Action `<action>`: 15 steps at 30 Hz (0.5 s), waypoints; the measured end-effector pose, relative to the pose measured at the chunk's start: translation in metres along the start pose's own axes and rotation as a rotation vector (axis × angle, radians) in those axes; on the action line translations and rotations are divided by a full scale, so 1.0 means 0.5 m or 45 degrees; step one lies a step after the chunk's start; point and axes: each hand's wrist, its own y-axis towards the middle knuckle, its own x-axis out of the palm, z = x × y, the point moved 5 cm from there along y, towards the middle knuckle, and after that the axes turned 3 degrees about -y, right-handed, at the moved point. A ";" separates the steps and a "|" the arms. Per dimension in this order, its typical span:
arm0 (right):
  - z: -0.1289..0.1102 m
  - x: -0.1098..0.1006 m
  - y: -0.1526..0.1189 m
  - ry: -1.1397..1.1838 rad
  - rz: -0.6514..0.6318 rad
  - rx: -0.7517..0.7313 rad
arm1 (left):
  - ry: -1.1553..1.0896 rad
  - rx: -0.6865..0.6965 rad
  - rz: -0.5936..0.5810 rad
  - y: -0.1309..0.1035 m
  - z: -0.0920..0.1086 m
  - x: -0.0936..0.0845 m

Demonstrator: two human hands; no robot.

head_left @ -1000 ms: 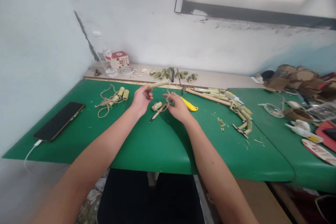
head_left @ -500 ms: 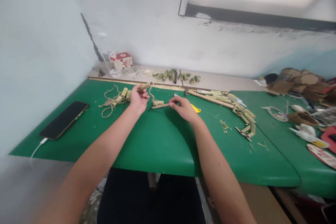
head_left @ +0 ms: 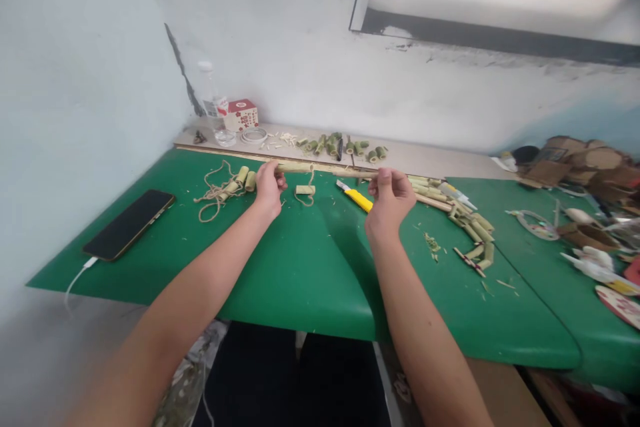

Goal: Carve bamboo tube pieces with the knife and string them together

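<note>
My left hand [head_left: 271, 188] is closed around a slim bamboo tube [head_left: 296, 167], which points right above the green mat. From the tube's open end a twine [head_left: 313, 177] hangs down to a short bamboo piece [head_left: 305, 190] lying on the mat. My right hand [head_left: 391, 199] pinches a thin wooden stick [head_left: 354, 174], its far end pointing toward the tube's opening with a gap between them. Below that stick lies a yellow utility knife [head_left: 359, 199] with its blade toward the back. Left of my left hand sit more bamboo pieces [head_left: 243, 177] and tangled twine [head_left: 209, 212].
A phone [head_left: 129, 223] on a cable lies at left. Behind stand a plastic bottle [head_left: 215, 107], a red-and-white box [head_left: 242, 115] and several green bamboo cuttings [head_left: 331, 145]. Linked bamboo pieces [head_left: 473, 230] and shavings [head_left: 431, 243] lie at right, with clutter [head_left: 590, 220] beyond.
My right hand has moved right and up with the stick, away from the short bamboo piece, uncovering the knife. The tube in my left hand has turned to lie more level.
</note>
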 end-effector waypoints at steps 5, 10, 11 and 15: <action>0.010 0.000 0.006 0.086 -0.011 0.034 | 0.069 0.041 -0.028 -0.006 -0.002 0.001; 0.011 0.005 0.000 0.001 -0.042 0.048 | 0.055 0.004 -0.066 -0.011 -0.002 0.005; 0.011 0.006 -0.002 -0.011 -0.038 0.048 | 0.042 -0.017 -0.066 -0.011 -0.003 0.005; 0.008 0.004 -0.004 0.010 0.001 0.055 | 0.037 -0.032 -0.063 -0.010 -0.002 0.004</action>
